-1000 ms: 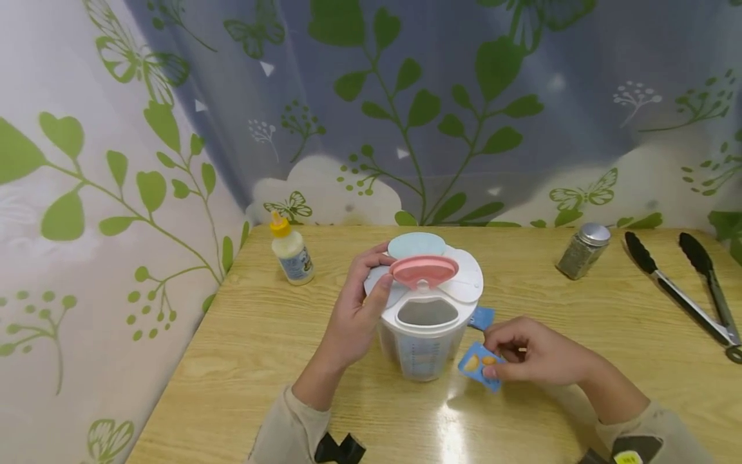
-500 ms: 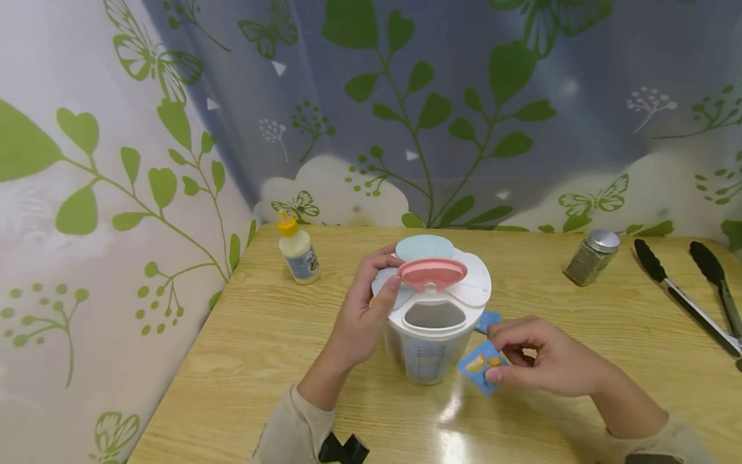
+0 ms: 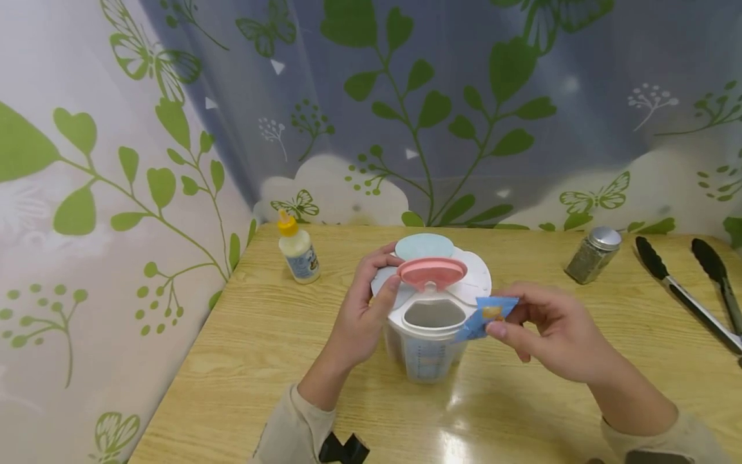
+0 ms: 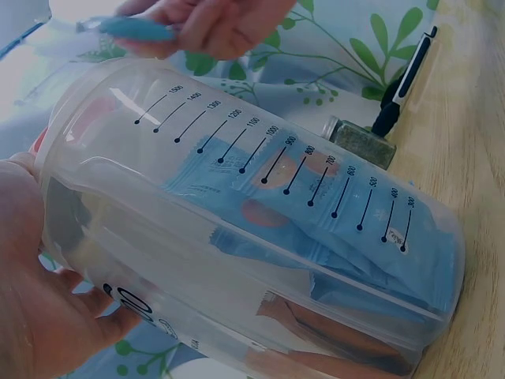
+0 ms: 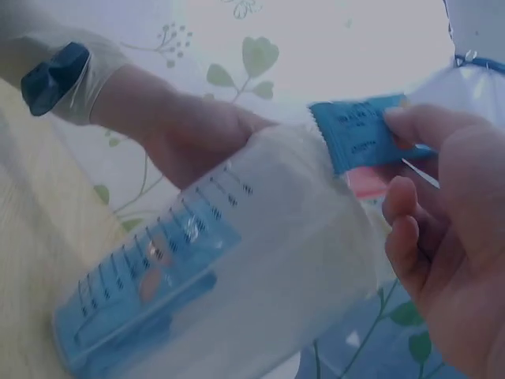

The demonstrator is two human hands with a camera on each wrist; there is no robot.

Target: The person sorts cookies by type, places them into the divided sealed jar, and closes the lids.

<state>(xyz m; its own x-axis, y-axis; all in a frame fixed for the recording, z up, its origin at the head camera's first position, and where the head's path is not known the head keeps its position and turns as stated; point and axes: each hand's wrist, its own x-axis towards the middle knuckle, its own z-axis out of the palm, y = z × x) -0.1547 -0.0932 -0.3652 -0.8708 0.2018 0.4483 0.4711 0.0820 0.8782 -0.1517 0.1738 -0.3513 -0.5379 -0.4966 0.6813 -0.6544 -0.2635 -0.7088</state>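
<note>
A clear plastic storage container (image 3: 426, 361) with a white lid stands upright on the table. Its pink flap (image 3: 431, 274) is raised, exposing the front opening. My left hand (image 3: 365, 309) grips the container at its upper left, thumb on the lid. Between thumb and fingers, my right hand (image 3: 565, 335) pinches a small blue snack packet (image 3: 489, 316) at the lid's right edge, beside the opening. Through the wall, the left wrist view shows several blue packets (image 4: 394, 253) in one compartment and brown wrappers (image 4: 339, 335) in another.
A yellow-capped bottle (image 3: 300, 254) stands at the back left of the wooden table (image 3: 243, 386). Toward the back right are a silver-lidded spice jar (image 3: 592, 256) and black-tipped tongs (image 3: 690, 303). A patterned curtain (image 3: 371, 116) hangs behind.
My right hand has lifted the blue packet from low beside the container up to the lid's edge. Another packet behind it on the table is now hidden. My left hand keeps its hold.
</note>
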